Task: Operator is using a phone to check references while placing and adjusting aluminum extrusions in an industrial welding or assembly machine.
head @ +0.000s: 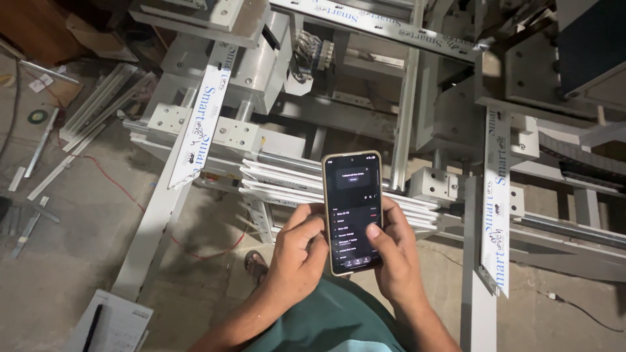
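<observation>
Left hand (297, 251): wrapped round smartphone (352, 212), propping it upright for viewing. Right hand (391, 251): cupping the other edge, thumb on the dark screen. Beyond: stacked white profiles (287, 182) resting across grey metal machine frame (417, 117); notepad with pen (111, 322) on floor.

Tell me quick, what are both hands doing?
Left hand: closed around the phone.
Right hand: holding the phone too, thumb on its screen.

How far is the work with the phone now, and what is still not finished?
Done: the phone is awake and shows a dark list. In hand: the left hand and right hand hold it upright, and the right thumb rests on the list. Left: the stacked white profiles on the metal frame lie untouched behind it.
</observation>
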